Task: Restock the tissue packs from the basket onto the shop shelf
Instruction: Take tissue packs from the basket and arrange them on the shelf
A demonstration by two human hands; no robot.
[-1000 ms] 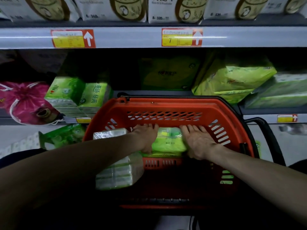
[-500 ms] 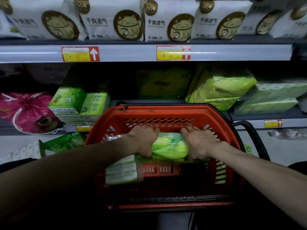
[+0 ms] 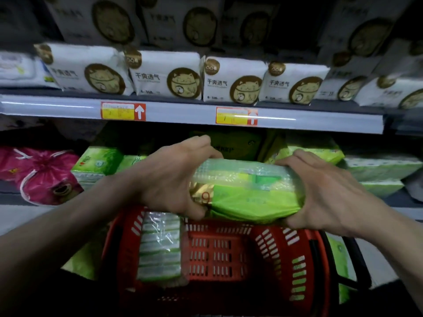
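Note:
I hold a green tissue pack [image 3: 247, 191] in clear wrap between both hands, lifted above the red basket [image 3: 229, 248] and level with the middle shelf. My left hand [image 3: 169, 177] grips its left end and my right hand [image 3: 325, 193] grips its right end. Another wrapped pack of green-and-white tissues [image 3: 160, 245] stands on end inside the basket at its left. Behind the held pack, the middle shelf holds more green packs [image 3: 98, 161], partly hidden by my hands.
The upper shelf rail [image 3: 183, 113] with two red-yellow price tags runs across, with white cat-logo packs [image 3: 231, 81] above it. A pink flowered pack [image 3: 39, 175] lies at the left of the middle shelf, green-white packs [image 3: 380, 170] at the right. The basket's black handle [image 3: 357, 266] hangs right.
Both hands have lifted the green pack up out of the basket to the height of the middle shelf. The view has tilted upward, showing more of the upper shelf.

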